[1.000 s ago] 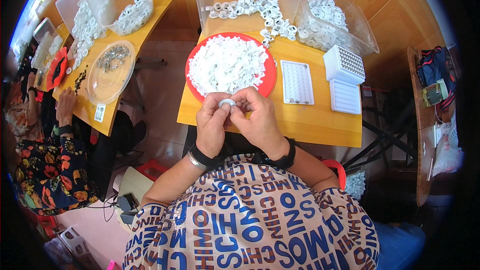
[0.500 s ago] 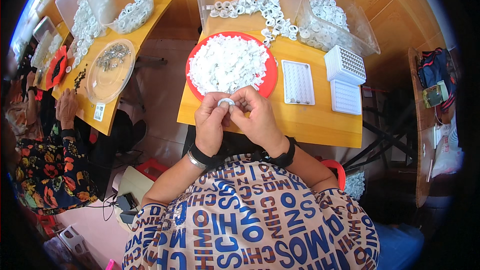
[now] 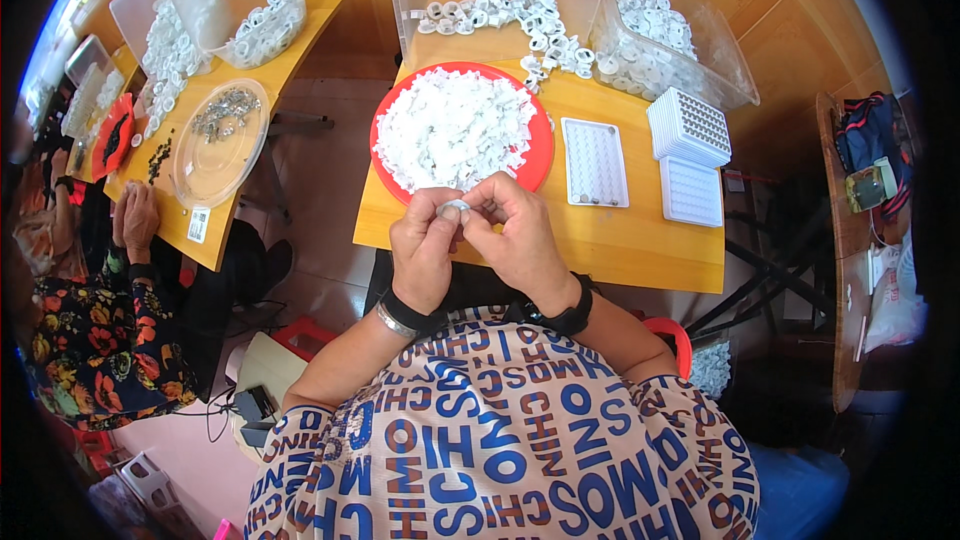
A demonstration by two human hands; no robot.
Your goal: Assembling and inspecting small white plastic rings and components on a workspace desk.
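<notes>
A small white ring-shaped piece (image 3: pixel 453 207) sat pinched between the fingertips of the left hand (image 3: pixel 422 252) and the right hand (image 3: pixel 520 240), held just above the near edge of the table (image 3: pixel 620 245), close to the red tray (image 3: pixel 535 155) heaped with white pieces.

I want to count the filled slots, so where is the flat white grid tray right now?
In the head view the white grid tray lies flat on the yellow table, right of the red plate, left of the stacked trays.
</notes>
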